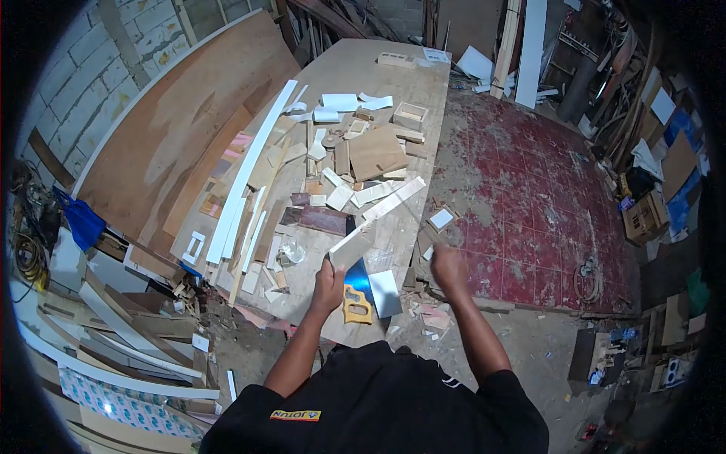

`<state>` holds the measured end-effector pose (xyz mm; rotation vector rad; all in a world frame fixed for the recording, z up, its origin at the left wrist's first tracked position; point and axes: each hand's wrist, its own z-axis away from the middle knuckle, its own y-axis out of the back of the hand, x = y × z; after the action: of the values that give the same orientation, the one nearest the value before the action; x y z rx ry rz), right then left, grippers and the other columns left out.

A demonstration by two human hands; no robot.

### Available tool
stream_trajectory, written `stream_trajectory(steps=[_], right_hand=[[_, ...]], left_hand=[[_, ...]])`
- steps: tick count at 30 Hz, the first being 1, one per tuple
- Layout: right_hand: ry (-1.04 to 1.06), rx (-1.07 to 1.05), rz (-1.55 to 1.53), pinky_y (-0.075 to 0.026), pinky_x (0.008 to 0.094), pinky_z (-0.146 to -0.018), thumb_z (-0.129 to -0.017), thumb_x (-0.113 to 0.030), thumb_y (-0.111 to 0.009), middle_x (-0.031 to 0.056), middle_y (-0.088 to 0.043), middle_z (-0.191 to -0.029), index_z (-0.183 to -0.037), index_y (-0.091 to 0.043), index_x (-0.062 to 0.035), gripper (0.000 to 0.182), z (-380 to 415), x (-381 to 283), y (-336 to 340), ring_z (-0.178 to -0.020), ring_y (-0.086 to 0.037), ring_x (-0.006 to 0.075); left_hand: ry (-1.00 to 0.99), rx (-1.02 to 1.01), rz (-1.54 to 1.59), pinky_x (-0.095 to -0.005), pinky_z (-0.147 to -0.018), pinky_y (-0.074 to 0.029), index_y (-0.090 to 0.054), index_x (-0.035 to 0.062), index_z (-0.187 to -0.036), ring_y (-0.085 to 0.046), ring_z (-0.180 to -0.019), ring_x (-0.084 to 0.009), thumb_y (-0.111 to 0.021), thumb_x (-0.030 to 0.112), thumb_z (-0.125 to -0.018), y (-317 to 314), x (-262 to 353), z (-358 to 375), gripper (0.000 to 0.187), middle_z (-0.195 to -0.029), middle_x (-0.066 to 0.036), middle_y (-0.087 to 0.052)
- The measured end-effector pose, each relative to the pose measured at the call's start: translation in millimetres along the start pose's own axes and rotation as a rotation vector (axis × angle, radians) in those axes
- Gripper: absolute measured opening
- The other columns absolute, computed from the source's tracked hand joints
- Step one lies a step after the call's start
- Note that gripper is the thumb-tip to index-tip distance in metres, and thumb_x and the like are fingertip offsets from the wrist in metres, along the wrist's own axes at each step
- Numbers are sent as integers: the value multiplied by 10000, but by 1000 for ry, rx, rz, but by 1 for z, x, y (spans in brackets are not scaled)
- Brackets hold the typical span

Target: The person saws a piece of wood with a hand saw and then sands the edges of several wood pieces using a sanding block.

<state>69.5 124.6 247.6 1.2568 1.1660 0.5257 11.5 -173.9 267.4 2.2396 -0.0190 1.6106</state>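
Observation:
A pale strip of wood (pixel 378 219) slants up and to the right above the near part of the workbench. My left hand (pixel 327 287) is closed round its lower end. Below and beside it lies a handsaw with a yellow handle (pixel 357 306) and a bluish blade. Next to the saw is a white rectangular board (pixel 385 293). My right hand (pixel 448 266) is out past the bench's right edge, with its fingers curled; whether it holds something small is hidden. Near it is a small white-faced frame (pixel 441 219), lower than the benchtop.
Wood offcuts and a square plywood piece (pixel 376 151) cover the middle of the workbench (pixel 340 68). Long white strips (pixel 249 174) lie along its left side. A large brown panel (pixel 181 136) leans at the left. Red tiled floor (pixel 522 204) is at the right.

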Motion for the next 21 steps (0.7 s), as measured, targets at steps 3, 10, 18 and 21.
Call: stream_trajectory(steps=[3, 10, 18, 21], right_hand=[[241, 7, -109, -481, 561, -617, -904, -178, -487, 212, -640, -726, -850, -556, -55, 150, 19, -52, 14, -708, -654, 423], [197, -62, -6, -502, 554, -581, -915, -164, -444, 202, -652, -733, -907, -552, -47, 160, -9, -24, -21, -686, -666, 418], [576, 134, -61, -512, 474, -544, -894, -150, -495, 137, -630, -736, -877, -543, -78, 88, 20, -73, 5, -650, -656, 342], [403, 24, 51, -513, 472, -545, -904, -160, -489, 154, -650, -746, -902, -561, -79, 108, 3, -30, -33, -675, -672, 338]], left_hand=[[1, -19, -124, -434, -769, -518, -442, -35, -1293, -685, -891, -377, -476, 145, -976, -3, 3, -2, 366, -970, -250, -669], [-47, -84, -152, -487, -708, -505, -451, -23, -1277, -659, -870, -465, -461, 179, -988, -9, 26, 2, 352, -922, -294, -647], [-5, -68, -180, -480, -757, -517, -467, -26, -1255, -646, -952, -478, -461, 160, -991, -17, 21, 6, 324, -990, -295, -654], [-5, -28, -189, -485, -751, -517, -464, -37, -1253, -644, -950, -482, -460, 153, -989, -12, 27, 5, 325, -987, -299, -653]])
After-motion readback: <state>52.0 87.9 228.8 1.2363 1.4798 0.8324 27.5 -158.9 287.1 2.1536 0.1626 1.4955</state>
